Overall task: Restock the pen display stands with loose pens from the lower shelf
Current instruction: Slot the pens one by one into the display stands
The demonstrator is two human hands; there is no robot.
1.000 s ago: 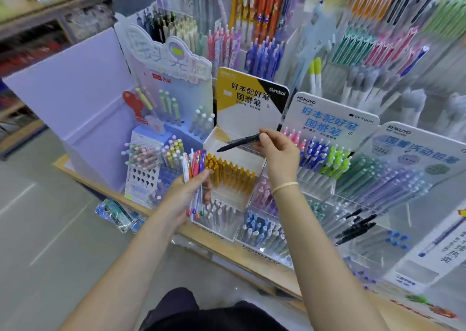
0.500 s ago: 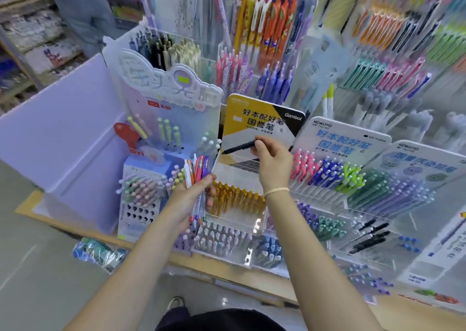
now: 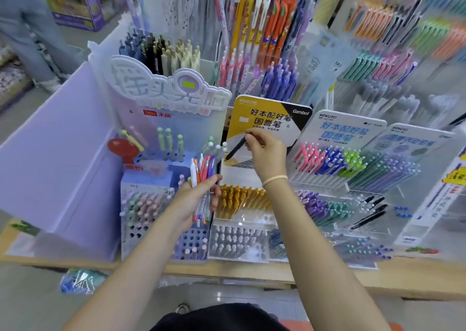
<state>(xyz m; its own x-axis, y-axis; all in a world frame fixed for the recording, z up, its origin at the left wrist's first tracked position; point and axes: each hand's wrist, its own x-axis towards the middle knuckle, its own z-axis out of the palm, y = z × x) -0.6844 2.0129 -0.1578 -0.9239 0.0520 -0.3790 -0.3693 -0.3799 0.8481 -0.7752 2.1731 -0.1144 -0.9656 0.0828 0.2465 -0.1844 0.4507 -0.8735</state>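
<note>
At six o'clock the wooden counter point(image 3: 252, 271) edge runs across, carrying clear tiered stands. Just above it, at about nine o'clock of centre, the left hand point(image 3: 194, 199) has its fingers curled round a bunch of loose pens point(image 3: 203, 177), their coloured tops fanned upward. At twelve o'clock from that bunch, the right hand point(image 3: 267, 154) pinches a black pen point(image 3: 235, 148) between thumb and fingertips, its tip slanting down-left in front of the yellow display card point(image 3: 254, 119). A row of yellow pens point(image 3: 239, 199) stands below the wrist.
</note>
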